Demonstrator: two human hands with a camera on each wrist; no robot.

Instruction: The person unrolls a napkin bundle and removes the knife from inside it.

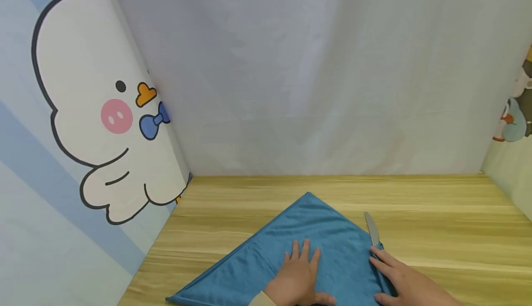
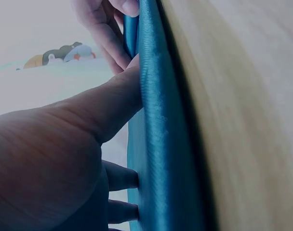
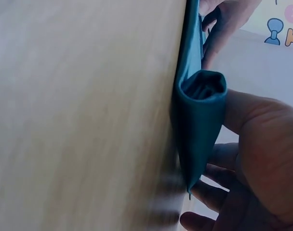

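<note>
A blue cloth [image 1: 332,229], folded to a point at its far end, lies on the wooden table. My left hand [image 1: 297,276] rests palm-down on its middle with fingers spread; in the left wrist view the thumb [image 2: 113,98] and fingertips touch the fabric. At the right side, the cloth's edge is turned over into a rolled fold [image 3: 199,120]. A table knife [image 1: 372,228] sticks out of this fold blade first, its handle hidden inside. My right hand [image 1: 401,278] lies over the fold, fingers fairly straight and fingertips pressing along its left side.
The wooden table [image 1: 449,227] runs back to a pale grey curtain [image 1: 311,75]. A panel with a white cartoon bird [image 1: 83,65] stands along the left, and another printed panel [image 1: 515,121] along the right.
</note>
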